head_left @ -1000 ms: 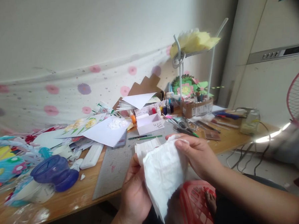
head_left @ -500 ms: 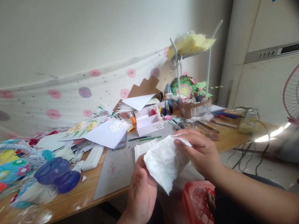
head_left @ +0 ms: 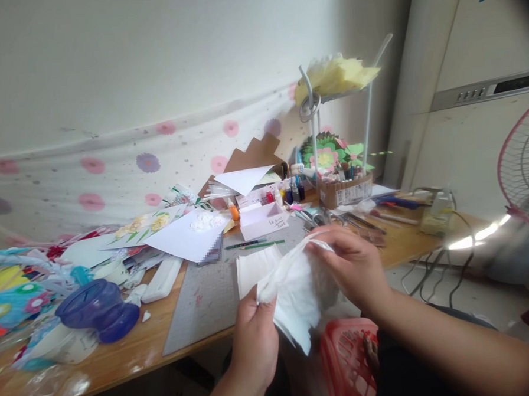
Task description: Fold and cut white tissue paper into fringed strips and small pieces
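Both hands hold a crumpled white tissue sheet (head_left: 296, 291) just above the counter's (head_left: 122, 353) near edge, approx. centre frame. Left hand (head_left: 254, 340) pinches its lower-left corner w/ thumb and fingers closed on it; right hand (head_left: 354, 267) grips the top edge at 1 o'clock from the left. A folded white paper stack (head_left: 253, 268) lies behind, at 11 o'clock from the tissue, on a grey cutting mat (head_left: 199, 305). Red plastic basket (head_left: 346, 359) sits below at 5 o'clock. Blue-purple bowl (head_left: 97, 307) far out at 9 o'clock.
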Demonstrator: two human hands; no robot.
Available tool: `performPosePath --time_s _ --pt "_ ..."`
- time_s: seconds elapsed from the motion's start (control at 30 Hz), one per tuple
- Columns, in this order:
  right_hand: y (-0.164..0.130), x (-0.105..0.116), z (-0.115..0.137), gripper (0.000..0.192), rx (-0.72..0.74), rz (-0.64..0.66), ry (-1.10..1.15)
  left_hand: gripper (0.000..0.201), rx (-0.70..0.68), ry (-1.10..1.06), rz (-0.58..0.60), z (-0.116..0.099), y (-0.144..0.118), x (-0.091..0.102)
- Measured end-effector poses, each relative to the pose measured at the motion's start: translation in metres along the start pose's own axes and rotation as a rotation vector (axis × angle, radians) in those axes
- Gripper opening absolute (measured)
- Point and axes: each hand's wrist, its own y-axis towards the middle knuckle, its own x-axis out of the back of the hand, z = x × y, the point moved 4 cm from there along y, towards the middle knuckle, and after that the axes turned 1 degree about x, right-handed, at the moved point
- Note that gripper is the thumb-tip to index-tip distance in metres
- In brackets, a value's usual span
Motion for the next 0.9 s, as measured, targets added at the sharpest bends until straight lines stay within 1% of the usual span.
performPosePath --time_s 0.07,0.13,0.2,0.27,0.33,0.4,0.43,0.47,0.5,0.57,0.6,0.67,0.77,0.83,0.9 --pt "0.002 -0.001 -0.007 0.007 -0.126 -0.048 0.049 0.032 0.03 -0.044 0.033 0.0 0.0 0.0" --pt "0.005 -0.001 -0.015 0.009 -0.24 -0.109 0.136 0.03 0.074 -0.095 0.035 0.0 0.0 0.002" --pt "0.007 -0.002 -0.024 0.024 -0.359 -0.107 0.293 0.032 0.117 -0.136 0.032 0.0 0.001 0.002" --pt "0.007 -0.008 -0.033 0.039 -0.52 0.006 0.474 0.035 0.153 -0.163 0.033 -0.002 0.002 0.003" --pt "0.004 -0.016 -0.039 0.039 -0.679 0.199 0.568 0.037 0.17 -0.18 0.01 -0.006 0.003 0.004" --pt "-0.003 -0.024 -0.043 0.032 -0.771 0.4 0.543 0.039 0.175 -0.185 -0.022 -0.009 0.004 0.007" --pt "-0.007 -0.027 -0.044 0.031 -0.78 0.469 0.482 0.039 0.178 -0.185 -0.032 -0.009 0.005 0.009" --pt "-0.009 -0.029 -0.045 0.032 -0.751 0.502 0.378 0.04 0.18 -0.183 -0.039 -0.01 0.006 0.011" --pt "-0.01 -0.03 -0.045 0.033 -0.694 0.503 0.248 0.04 0.182 -0.18 -0.039 -0.01 0.006 0.014" --pt "-0.01 -0.03 -0.045 0.035 -0.536 0.442 -0.004 0.04 0.186 -0.163 -0.037 -0.007 0.006 0.021" --pt "-0.01 -0.031 -0.044 0.035 -0.468 0.41 -0.09 0.04 0.191 -0.146 -0.038 -0.005 0.006 0.025" --pt "-0.01 -0.033 -0.043 0.033 -0.382 0.388 -0.18 0.039 0.199 -0.094 -0.053 0.0 0.005 0.034" --pt "-0.011 -0.038 -0.042 0.033 -0.282 0.43 -0.294 0.04 0.203 -0.041 -0.071 0.007 0.002 0.045" --pt "-0.013 -0.041 -0.041 0.033 -0.229 0.457 -0.354 0.041 0.201 -0.037 -0.044 0.01 0.0 0.046" --pt "-0.015 -0.043 -0.041 0.034 -0.22 0.479 -0.35 0.042 0.201 -0.019 0.011 0.013 -0.003 0.045"
